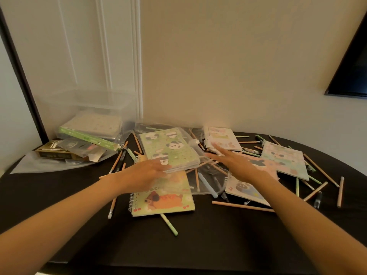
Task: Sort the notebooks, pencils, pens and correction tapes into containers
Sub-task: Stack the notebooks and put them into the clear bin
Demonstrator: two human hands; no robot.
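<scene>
The panda notebook stack (170, 149) lies lengthwise toward the wall, between both hands: left hand (147, 173), nearer, touches its near corner with straight fingers; right hand (232, 163) hovers spread just beside its right edge.

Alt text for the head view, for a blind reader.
Left hand and right hand reach across a dark table toward a panda notebook amid scattered notebooks, pencils and pens. The left hand is at its near corner; the right is open. A clear container at back left holds more notebooks.
</scene>
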